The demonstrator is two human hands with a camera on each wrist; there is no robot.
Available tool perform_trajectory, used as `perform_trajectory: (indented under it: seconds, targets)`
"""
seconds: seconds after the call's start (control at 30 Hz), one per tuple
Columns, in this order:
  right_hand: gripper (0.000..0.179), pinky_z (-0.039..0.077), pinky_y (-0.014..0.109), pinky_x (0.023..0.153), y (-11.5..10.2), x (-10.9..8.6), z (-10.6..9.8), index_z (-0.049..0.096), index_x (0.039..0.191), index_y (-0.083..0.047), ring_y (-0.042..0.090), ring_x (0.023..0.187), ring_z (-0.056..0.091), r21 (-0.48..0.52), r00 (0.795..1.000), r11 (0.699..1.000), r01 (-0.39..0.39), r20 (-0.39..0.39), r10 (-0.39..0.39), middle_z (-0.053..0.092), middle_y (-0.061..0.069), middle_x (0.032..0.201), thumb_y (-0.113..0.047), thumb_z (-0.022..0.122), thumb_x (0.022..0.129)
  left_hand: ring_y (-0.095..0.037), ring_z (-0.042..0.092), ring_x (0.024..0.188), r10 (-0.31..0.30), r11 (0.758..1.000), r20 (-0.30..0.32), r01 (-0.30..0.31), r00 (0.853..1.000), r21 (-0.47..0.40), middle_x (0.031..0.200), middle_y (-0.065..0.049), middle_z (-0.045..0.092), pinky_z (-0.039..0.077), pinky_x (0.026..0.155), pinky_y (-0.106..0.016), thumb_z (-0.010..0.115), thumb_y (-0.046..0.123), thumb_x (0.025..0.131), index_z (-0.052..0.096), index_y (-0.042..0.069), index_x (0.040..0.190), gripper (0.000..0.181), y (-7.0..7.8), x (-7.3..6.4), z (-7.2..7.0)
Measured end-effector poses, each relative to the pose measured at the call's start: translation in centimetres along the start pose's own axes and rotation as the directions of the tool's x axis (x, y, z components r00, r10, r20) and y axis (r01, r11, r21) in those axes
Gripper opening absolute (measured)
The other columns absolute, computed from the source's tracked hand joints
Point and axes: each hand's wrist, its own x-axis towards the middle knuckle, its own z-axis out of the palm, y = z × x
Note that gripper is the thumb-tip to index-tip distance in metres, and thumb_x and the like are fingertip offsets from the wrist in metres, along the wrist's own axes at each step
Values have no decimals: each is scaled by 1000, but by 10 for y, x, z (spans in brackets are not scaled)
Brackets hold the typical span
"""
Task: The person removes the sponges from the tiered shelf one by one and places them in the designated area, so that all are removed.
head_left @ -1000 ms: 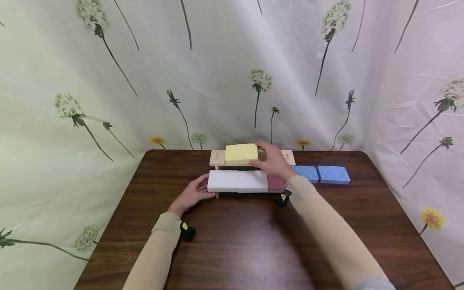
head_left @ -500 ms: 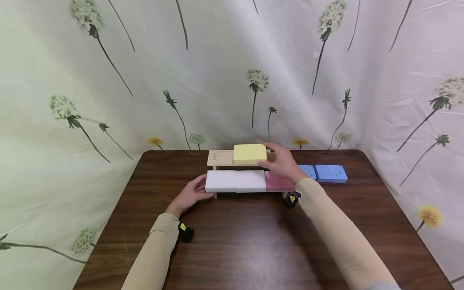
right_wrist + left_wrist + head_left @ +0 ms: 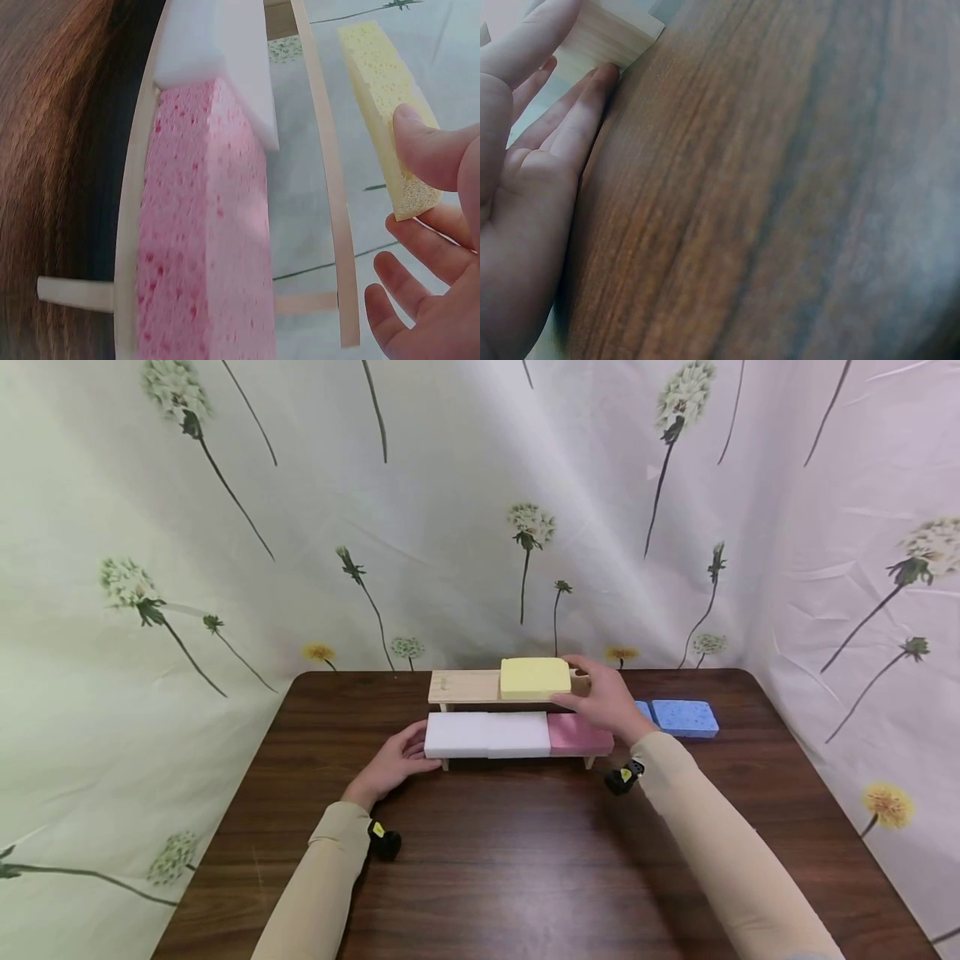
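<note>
In the head view my right hand [image 3: 606,700] pinches a yellow sponge [image 3: 535,678] at its right end, thumb in front and fingers behind. The sponge is at the upper tier of a two-tier wooden rack [image 3: 465,686]; whether it touches the board I cannot tell. In the right wrist view the thumb presses the face of the yellow sponge [image 3: 386,97]. On the lower tier, two white sponges [image 3: 486,734] and a pink sponge [image 3: 579,735] lie in a row. My left hand [image 3: 393,762] grips the rack's lower left end; in the left wrist view its fingers touch pale wood [image 3: 607,37].
Two blue sponges [image 3: 684,717] lie on the dark wooden table [image 3: 480,860] right of the rack, one partly hidden by my right hand. A curtain with dandelion prints [image 3: 450,527] hangs close behind the table and along its sides.
My right hand has moved the yellow sponge to the right along the upper tier, baring more of the board at left. The left hand stays at the rack's end.
</note>
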Motion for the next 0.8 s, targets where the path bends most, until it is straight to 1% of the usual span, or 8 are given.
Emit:
perform_trajectory:
  seconds: [0.2, 0.37, 0.47, 0.6, 0.8]
  targets:
    - [69, 48, 59, 109, 12, -8, -7, 53, 152, -13, 38, 133, 56, -16, 1000, 1000, 3, -1, -3, 59, 15, 148, -30, 84, 93, -40, 46, 145, -1, 1000, -2, 1, 1000, -1, 159, -25, 44, 48, 113, -36, 82, 6, 92, 33, 3, 163, 86, 0, -1, 0]
    - [67, 51, 56, 100, 22, -14, -14, 56, 150, -14, 36, 122, 60, -34, 1000, 999, 12, -28, -13, 62, 14, 143, -31, 85, 92, -41, 45, 146, -7, 1000, -5, 7, 1000, -3, 159, -25, 44, 47, 114, -38, 81, 4, 92, 33, 3, 163, 86, 2, -1, 0]
    - [68, 49, 58, 103, 29, -17, -17, 55, 151, -12, 37, 127, 58, -44, 999, 999, 7, -38, -8, 60, 16, 146, -29, 84, 92, -40, 46, 146, -6, 1000, -4, 6, 1000, -2, 159, -25, 44, 47, 114, -37, 81, 4, 92, 32, 3, 163, 86, 2, -1, 0]
    - [71, 43, 61, 113, 34, -21, -21, 52, 152, -9, 40, 139, 51, -42, 999, 999, -10, -41, 8, 57, 18, 151, -27, 84, 92, -40, 46, 145, -9, 1000, -6, 9, 1000, 1, 158, -25, 44, 48, 113, -35, 81, 4, 92, 32, 4, 163, 86, 2, -1, 1]
    - [73, 38, 63, 117, 39, -26, -25, 51, 154, -10, 40, 146, 45, -37, 999, 998, -44, -29, 43, 52, 17, 156, -32, 83, 93, -41, 46, 145, 3, 1000, -7, -3, 1000, 2, 157, -26, 45, 48, 113, -34, 81, 4, 93, 32, 3, 163, 85, 1, -1, 1]
